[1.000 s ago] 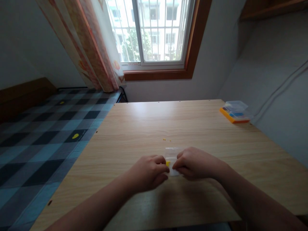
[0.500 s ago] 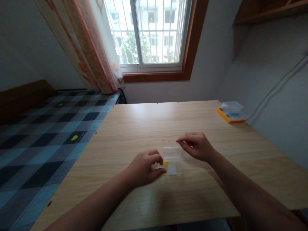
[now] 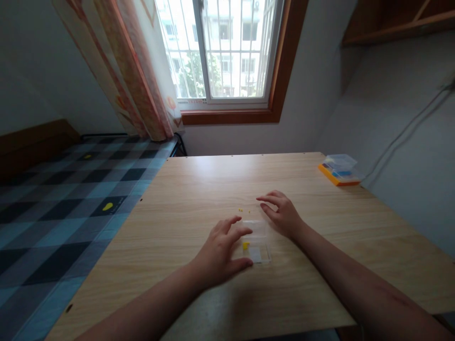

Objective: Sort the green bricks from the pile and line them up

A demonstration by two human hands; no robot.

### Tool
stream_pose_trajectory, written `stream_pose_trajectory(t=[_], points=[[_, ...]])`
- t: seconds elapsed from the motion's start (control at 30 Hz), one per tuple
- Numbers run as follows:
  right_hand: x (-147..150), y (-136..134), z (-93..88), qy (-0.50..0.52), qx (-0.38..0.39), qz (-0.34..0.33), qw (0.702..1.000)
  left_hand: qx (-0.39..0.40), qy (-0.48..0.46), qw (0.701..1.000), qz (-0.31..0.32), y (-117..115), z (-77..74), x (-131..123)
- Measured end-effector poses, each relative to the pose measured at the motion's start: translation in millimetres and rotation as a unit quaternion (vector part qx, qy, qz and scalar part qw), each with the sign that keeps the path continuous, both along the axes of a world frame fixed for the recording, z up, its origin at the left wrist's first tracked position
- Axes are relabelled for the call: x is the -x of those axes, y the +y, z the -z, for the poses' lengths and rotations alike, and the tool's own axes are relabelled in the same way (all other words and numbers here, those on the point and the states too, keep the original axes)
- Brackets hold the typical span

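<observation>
A small clear plastic box (image 3: 265,260) lies on the table with its transparent lid (image 3: 259,228) folded back. Inside the box are a yellow piece (image 3: 245,246) and a white rectangle (image 3: 255,255). My left hand (image 3: 223,248) is at the box's left side, fingers and thumb spread around its left edge; whether they touch it I cannot tell. Beyond the lid lie a few tiny yellow bits (image 3: 241,210). My right hand (image 3: 282,213) is just right of these bits and the lid, with thumb and fingers apart and nothing visible between them.
The wooden table (image 3: 170,213) reaches back toward the window wall. An orange-based clear case (image 3: 339,170) stands at its far right corner. To the left is a bed (image 3: 88,199) with a checked cover. A cable (image 3: 398,135) hangs along the right wall.
My left hand has opened wider, its fingers now reaching over the box's left part. My right hand's fingers have parted from a pinch, and the hand has shifted slightly left.
</observation>
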State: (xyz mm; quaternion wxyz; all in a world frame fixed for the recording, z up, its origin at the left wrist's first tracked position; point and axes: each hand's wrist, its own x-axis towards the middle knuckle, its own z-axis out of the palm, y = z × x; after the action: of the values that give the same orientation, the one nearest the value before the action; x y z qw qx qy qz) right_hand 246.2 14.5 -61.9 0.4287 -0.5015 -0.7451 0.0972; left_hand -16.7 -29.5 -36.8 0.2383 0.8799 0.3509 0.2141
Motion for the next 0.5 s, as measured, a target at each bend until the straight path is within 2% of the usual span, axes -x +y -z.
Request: stream_pose_trajectory(t=[0.23,0.5], points=[[4.5,8.8,11.6,-0.086,0.045,-0.074,0.993,0.008,0.012,1.000,0.020,6.8,5.5,-3.4],[8.9,8.0,9.2,-0.151,0.058,-0.064,0.985,0.024,0.034,0.999,0.021,6.7,3.6,-4.9]])
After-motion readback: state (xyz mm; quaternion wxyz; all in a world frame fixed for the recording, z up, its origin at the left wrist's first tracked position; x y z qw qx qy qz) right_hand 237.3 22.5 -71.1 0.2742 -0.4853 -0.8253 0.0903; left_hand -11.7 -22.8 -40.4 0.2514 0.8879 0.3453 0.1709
